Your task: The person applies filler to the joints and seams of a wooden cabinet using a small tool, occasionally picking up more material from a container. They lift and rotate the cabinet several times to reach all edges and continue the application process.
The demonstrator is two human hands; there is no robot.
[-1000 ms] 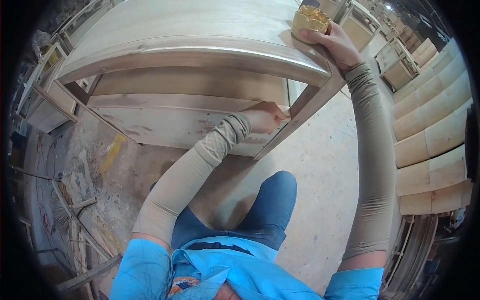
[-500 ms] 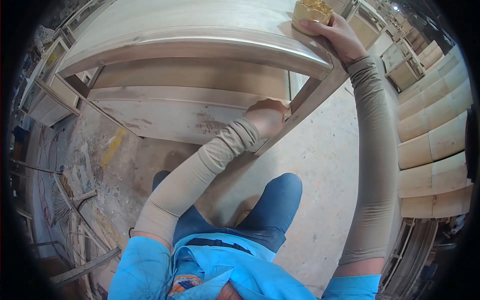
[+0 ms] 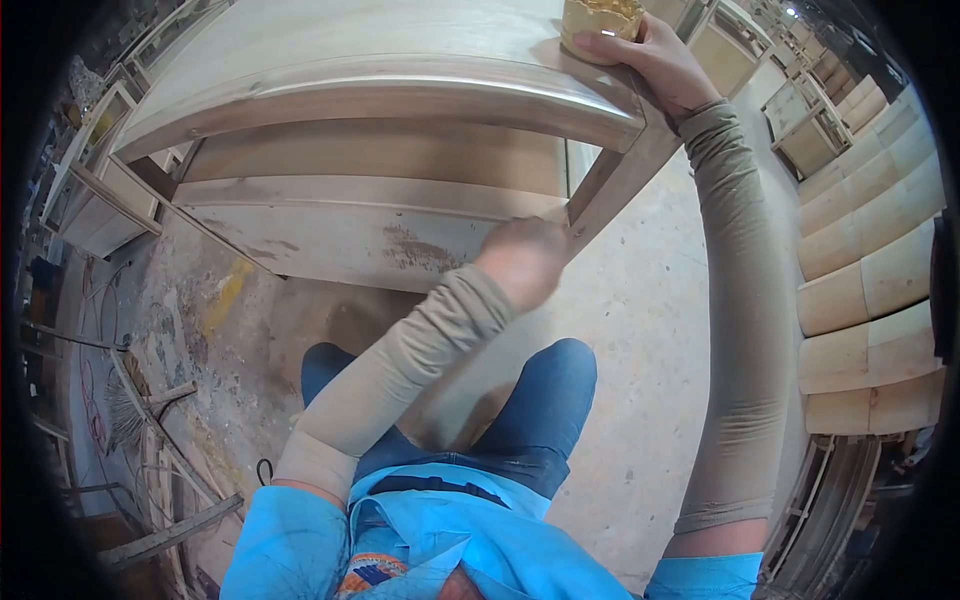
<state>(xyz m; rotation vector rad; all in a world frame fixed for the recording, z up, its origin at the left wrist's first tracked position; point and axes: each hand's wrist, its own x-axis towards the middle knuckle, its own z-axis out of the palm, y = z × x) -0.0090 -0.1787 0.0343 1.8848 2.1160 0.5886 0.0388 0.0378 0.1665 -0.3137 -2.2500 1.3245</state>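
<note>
My right hand [image 3: 665,65] grips a tan cup [image 3: 600,25] with a ragged rim and yellowish-brown stuff in it, at the top right corner of a pale wooden furniture piece [image 3: 390,85]. The thumb lies across the near side of the cup. Lower down, my left hand [image 3: 525,262] is closed, its knuckles up, beside the inner corner where the lower rail [image 3: 350,195] meets the right post [image 3: 625,185]. It is blurred, and its fingertips and anything between them are hidden.
Stacked pale curved panels [image 3: 850,300] line the right side. Other wooden frames stand at the upper left [image 3: 105,190] and upper right [image 3: 810,125]. Wooden bars and a bristly bundle [image 3: 125,415] lie at the left, near thin red hoses. My knees are below the furniture.
My left hand has drawn slightly down and toward me from the corner. The right hand and cup appear a little further left and higher, as does the furniture's right corner.
</note>
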